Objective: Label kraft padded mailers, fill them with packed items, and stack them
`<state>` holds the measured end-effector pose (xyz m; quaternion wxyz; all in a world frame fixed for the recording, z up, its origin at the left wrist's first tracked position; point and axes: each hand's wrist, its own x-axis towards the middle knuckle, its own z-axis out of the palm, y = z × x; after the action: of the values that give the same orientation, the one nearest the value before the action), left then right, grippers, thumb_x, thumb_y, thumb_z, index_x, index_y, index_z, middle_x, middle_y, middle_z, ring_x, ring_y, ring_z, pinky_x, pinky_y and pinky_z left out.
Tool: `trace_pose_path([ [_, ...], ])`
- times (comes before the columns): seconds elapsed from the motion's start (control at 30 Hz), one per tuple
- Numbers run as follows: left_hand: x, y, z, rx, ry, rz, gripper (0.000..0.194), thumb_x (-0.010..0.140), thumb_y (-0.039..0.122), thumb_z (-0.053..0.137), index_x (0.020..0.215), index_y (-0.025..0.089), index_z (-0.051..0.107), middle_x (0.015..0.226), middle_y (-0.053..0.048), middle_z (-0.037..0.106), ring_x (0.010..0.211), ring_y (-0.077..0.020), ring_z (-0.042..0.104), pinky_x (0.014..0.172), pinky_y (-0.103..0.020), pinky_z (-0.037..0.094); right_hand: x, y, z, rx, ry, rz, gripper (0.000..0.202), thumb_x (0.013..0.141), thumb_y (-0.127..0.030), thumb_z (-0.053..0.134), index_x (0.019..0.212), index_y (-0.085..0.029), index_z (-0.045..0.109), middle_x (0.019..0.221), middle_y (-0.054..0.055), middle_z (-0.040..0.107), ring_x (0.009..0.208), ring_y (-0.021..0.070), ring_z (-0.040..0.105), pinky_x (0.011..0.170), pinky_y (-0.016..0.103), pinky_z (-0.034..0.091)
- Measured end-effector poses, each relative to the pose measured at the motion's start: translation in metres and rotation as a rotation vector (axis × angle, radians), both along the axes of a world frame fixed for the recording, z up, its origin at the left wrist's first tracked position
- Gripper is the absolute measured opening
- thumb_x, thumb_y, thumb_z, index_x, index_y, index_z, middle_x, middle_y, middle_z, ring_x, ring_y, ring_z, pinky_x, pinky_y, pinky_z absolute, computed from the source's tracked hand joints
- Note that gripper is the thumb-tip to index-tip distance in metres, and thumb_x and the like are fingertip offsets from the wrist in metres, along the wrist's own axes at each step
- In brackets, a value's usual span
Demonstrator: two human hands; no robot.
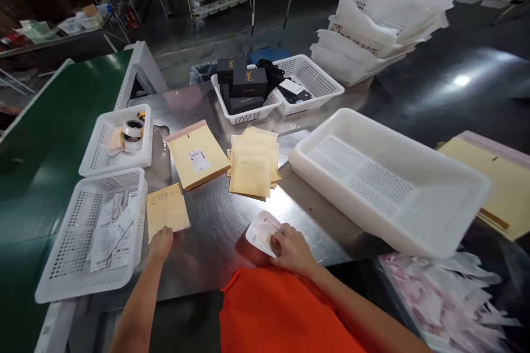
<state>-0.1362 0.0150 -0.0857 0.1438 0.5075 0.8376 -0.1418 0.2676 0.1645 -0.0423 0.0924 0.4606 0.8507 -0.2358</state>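
Note:
On the steel table [207,242], my left hand [162,242] has its fingers closed on the lower edge of a small yellow envelope [167,208]. My right hand [293,248] pinches the right side of a white rounded item [261,231] near the table's front edge; its fingertips partly cover it. Beyond my hands lie a pile of small yellow envelopes [250,174] and, to its left, a stack of larger envelopes [194,157] with a printed label on top.
White baskets with papers [141,215] and tape rolls [147,127] stand left, by a green conveyor [49,138]. Black boxes [249,81] fill a basket at the back. A big white tray [348,198] is right; more large envelopes [497,171] lie beyond it.

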Motion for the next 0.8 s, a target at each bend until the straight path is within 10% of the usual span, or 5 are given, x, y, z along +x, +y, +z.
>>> trace_pose_path([
  [0.17,0.03,0.013,0.005,-0.021,-0.014,0.005,0.021,0.094,0.011,0.045,0.1,0.011,0.065,0.098,-0.008,0.068,0.091,-0.0197,0.065,0.083,-0.038,0.052,0.006,0.002,0.005,0.004,-0.027,0.009,0.037,0.062,-0.039,0.077,0.09,-0.017,0.067,0.109,0.012,0.055,0.097,0.0285,0.052,0.081,0.038,0.039],
  [0.5,0.193,0.074,-0.016,0.045,-0.371,-0.01,0.035,0.099,0.035,0.035,0.103,0.017,0.065,0.102,-0.012,0.071,0.097,-0.0245,0.068,0.08,-0.032,0.049,-0.015,0.0,0.018,-0.009,-0.053,0.154,0.039,0.078,-0.041,0.07,0.106,-0.014,0.065,0.119,0.017,0.058,0.1,0.0303,0.059,0.084,0.038,0.046],
  [0.8,0.22,0.06,-0.034,0.131,-0.594,0.269,0.019,0.091,0.02,0.043,0.105,0.018,0.056,0.103,-0.011,0.07,0.095,-0.0228,0.068,0.076,-0.029,0.047,-0.021,-0.01,-0.005,-0.061,-0.098,0.276,0.026,0.095,-0.032,0.05,0.112,-0.02,0.064,0.106,0.01,0.069,0.087,0.0239,0.068,0.07,0.031,0.048],
])
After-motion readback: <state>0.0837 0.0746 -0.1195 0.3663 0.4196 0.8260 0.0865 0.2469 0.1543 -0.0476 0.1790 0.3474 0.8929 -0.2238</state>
